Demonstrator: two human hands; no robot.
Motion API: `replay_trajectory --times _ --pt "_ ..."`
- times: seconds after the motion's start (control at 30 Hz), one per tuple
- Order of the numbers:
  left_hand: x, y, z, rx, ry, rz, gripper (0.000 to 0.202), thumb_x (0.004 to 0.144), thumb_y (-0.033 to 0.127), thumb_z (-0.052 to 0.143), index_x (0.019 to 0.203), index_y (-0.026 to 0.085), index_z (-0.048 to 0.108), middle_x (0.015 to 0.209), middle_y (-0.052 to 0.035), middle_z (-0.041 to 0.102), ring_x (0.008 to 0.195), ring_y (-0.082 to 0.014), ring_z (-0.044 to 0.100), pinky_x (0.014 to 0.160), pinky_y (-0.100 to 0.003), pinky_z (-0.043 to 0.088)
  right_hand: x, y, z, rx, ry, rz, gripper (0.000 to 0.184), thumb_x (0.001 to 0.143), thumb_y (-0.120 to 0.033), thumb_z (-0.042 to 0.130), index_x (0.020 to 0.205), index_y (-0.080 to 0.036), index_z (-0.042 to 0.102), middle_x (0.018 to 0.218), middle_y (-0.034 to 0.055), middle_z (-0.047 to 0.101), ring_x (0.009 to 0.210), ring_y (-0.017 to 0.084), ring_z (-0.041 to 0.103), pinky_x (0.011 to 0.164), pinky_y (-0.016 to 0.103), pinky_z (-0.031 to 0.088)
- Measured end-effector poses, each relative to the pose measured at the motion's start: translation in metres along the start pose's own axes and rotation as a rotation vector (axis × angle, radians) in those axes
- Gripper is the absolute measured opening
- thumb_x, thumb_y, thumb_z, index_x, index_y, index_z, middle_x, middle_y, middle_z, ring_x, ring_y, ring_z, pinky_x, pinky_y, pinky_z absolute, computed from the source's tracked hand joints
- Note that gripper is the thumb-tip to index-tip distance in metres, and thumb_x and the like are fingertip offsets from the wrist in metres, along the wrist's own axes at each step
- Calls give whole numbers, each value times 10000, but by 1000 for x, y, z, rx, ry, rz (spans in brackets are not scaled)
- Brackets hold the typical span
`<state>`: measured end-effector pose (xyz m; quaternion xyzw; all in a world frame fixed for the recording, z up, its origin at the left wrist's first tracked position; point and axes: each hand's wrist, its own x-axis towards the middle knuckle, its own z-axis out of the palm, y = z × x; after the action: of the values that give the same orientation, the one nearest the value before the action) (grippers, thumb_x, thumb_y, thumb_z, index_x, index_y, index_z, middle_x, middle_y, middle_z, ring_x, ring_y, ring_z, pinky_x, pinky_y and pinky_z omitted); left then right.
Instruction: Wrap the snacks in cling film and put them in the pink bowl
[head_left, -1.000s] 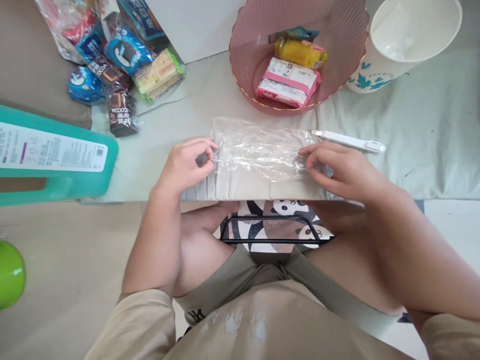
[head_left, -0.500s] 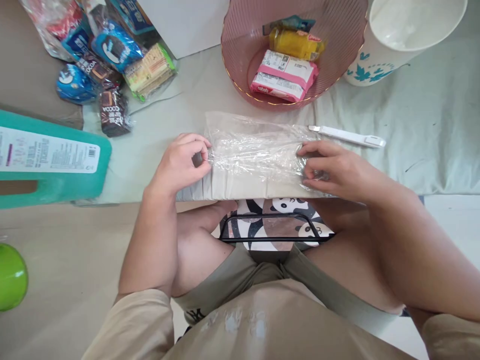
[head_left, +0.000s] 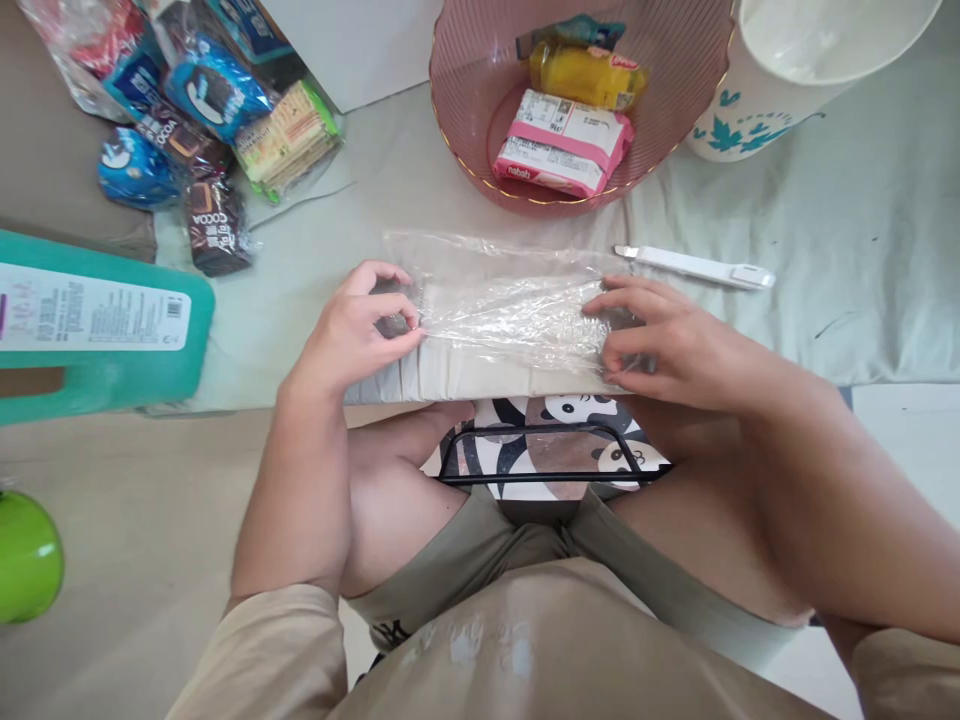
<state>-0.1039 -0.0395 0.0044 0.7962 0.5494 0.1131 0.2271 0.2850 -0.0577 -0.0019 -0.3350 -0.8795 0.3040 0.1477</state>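
Left hand [head_left: 352, 325] and right hand [head_left: 667, 340] each pinch an end of the clear plastic bag [head_left: 502, 300] at the near edge of the tabletop [head_left: 862, 250]; uneven pulling could tear the thin film

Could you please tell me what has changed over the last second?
The left hand has drawn the left end of the clear plastic bag slightly outward; the right hand still pinches the other end. The pink bowl, cutter and snack packets stayed put.

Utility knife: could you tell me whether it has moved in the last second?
No. The utility knife keeps its place on the cloth below the white cup; only the view shifted.
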Motion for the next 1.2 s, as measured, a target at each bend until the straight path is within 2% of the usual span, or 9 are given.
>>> replay_trajectory --times 0.2,0.3,0.4,0.43,0.53,0.63,0.87,1.07,1.2 --pt "-1 -5 -4 4 37 21 243 831 457 690 710 247 707 1218 -50 644 1232 -272 617 1158 -499 473 -1 -2 1 -3 -43 9 275 943 -452 653 816 -278 824 1484 73 605 1511 429 430 1213 674 382" --pt "0 7 -6 61 306 8 315 886 491 632 687 247 655 1076 -49 652 1117 -261 639 1064 -534 509 2 -4 3 -35 -11 46 355 988 -422 590 778 -260 826 1430 78 658 1474 416 482 1197 664 408" --pt "3 39 -3 116 547 1 291 952 468 573 760 255 616 1028 -58 650 1069 -246 646 983 -516 549 5 -5 5 -70 -1 61 362 980 -426 595 752 -258 820 1382 84 686 1441 422 514 1176 669 427" --pt "6 52 1 90 526 37 250 971 439 555 827 253 640 1050 -65 664 1074 -251 654 1003 -525 548 6 -5 6 -77 -3 65 354 975 -431 602 752 -266 821 1378 80 687 1436 420 518 1173 669 429" --pt "21 85 19 -16 210 141 189 991 346 530 1074 268 681 1270 -50 700 1304 -288 619 1186 -555 460 7 -7 7 -82 -3 75 334 964 -430 621 743 -276 820 1363 74 692 1425 418 525 1170 671 429" --pt "38 95 37 -11 22 185 385 977 294 528 1347 240 619 1517 -67 605 1524 -310 459 1299 -548 345 8 -8 6 -70 -1 75 327 958 -412 630 740 -262 823 1351 91 697 1422 433 525 1163 676 427" --pt "44 51 58 107 110 -112 609 1009 431 481 1582 229 441 1710 -145 380 1636 -396 235 1305 -714 132 9 -7 5 -74 -10 72 334 970 -412 616 765 -264 833 1376 80 694 1410 431 530 1154 671 429" --pt "42 26 58 114 290 -163 573 979 470 538 1530 316 490 1664 -103 460 1636 -376 239 1311 -697 158 10 -9 3 -70 30 73 321 971 -399 596 762 -248 787 1331 87 710 1372 407 571 1127 625 473" --pt "41 19 42 55 380 -216 534 926 433 638 1430 278 560 1601 -134 504 1629 -390 237 1314 -670 207 15 -17 -4 -35 197 134 213 976 -337 561 842 -244 698 1150 103 747 1159 320 692 1023 526 552"
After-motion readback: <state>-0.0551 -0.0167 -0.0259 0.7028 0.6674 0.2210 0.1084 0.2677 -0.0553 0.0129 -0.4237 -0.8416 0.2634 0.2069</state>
